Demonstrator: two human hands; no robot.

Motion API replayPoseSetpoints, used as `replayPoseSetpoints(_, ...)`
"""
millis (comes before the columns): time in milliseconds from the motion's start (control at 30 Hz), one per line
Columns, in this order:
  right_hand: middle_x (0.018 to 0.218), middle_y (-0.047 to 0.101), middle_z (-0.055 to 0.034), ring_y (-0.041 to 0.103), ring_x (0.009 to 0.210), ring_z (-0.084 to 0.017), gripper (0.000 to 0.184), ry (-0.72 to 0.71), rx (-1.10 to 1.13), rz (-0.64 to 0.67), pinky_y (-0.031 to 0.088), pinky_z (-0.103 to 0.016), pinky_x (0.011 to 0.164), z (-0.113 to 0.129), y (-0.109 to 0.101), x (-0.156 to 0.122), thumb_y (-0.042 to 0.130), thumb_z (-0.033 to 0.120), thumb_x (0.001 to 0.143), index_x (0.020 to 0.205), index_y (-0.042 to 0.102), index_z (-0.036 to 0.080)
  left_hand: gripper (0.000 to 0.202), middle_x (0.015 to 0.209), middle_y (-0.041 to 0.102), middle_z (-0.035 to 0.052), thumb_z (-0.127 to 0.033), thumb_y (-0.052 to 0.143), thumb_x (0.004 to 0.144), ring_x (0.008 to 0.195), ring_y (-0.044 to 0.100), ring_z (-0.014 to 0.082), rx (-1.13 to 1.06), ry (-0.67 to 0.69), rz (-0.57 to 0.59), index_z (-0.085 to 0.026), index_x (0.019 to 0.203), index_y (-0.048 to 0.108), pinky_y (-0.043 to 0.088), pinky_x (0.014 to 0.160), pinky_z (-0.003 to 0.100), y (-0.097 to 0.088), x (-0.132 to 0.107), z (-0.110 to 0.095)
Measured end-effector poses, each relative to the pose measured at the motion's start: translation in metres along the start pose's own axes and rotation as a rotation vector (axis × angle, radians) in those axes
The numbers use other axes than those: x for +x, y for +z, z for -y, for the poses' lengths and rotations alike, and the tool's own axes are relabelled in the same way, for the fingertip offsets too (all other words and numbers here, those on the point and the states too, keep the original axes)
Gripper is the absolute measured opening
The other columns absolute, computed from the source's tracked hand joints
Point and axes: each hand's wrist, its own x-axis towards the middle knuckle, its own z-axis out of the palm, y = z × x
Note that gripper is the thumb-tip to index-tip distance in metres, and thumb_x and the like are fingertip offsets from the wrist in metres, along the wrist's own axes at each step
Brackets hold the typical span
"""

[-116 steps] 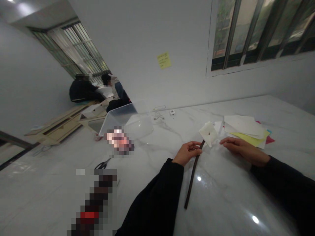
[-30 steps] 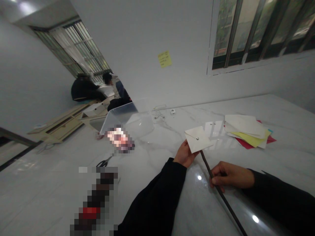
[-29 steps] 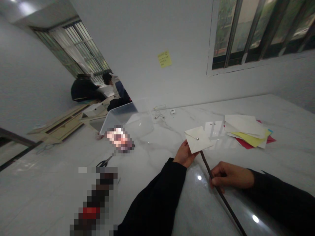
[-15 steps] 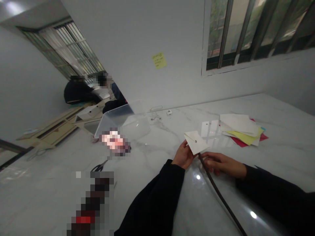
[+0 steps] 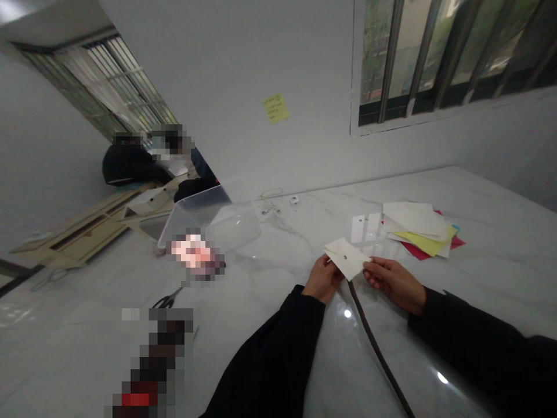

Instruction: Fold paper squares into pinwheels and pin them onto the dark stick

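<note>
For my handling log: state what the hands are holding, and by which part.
The left hand and right hand hold a folded white paper between them, by its left and right edges. The dark strip below it is not gripped.

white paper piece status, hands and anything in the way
Left hand, right hand both on white paper piece. Dark strip runs down from under it. Paper stack beyond, not touching.

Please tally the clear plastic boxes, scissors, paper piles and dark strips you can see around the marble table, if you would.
Clear plastic box: 1
Scissors: 1
Paper pile: 1
Dark strip: 1
Total: 4
</note>
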Motion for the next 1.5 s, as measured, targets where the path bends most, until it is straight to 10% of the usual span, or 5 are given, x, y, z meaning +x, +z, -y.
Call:
replayPoseSetpoints(900, 0.069, 0.061, -0.0005, 0.053, 0.058, -0.010, 0.034, -0.079, 0.017, -0.091, 0.041, -0.023, 0.050, 0.006, -0.007, 0.004, 0.078, 0.043, 0.071, 0.077, 0.056, 0.018, 0.040, 0.089, 0.073, 0.0098, -0.026, 0.080, 0.064, 0.080, 0.068, 0.0199, 0.074, 0.047, 0.021, -0.012, 0.101, 0.069, 0.049, 0.078, 0.030, 0.002, 0.004, 0.002)
replayPoseSetpoints(1333, 0.070, 0.061, -0.0002, 0.052, 0.057, -0.011, 0.038, -0.256, -0.188, -0.160, 0.041, -0.026, 0.054, 0.015, -0.027, 0.015, 0.072, 0.053, 0.074, 0.075, 0.055, 0.020, 0.029, 0.126, 0.063, 0.0073, -0.030, 0.070, 0.078, 0.119, 0.054, 0.0242, 0.674, 0.454, -0.198, -0.025, 0.107, 0.072, 0.046, 0.094, 0.033, -0.013, 0.002, -0.026)
replayPoseSetpoints(1500, 0.067, 0.060, 0.0014, 0.051, 0.055, -0.011, 0.037, -0.294, -0.267, -0.142, 0.040, -0.026, 0.052, 0.015, -0.026, 0.015, 0.070, 0.054, 0.076, 0.074, 0.054, 0.020, 0.042, 0.112, 0.068, 0.0122, -0.044, 0.068, 0.079, 0.092, 0.064, 0.0209, 0.426, 0.258, -0.155, -0.018, 0.112, 0.069, 0.052, 0.080, 0.033, -0.012, 0.006, -0.026)
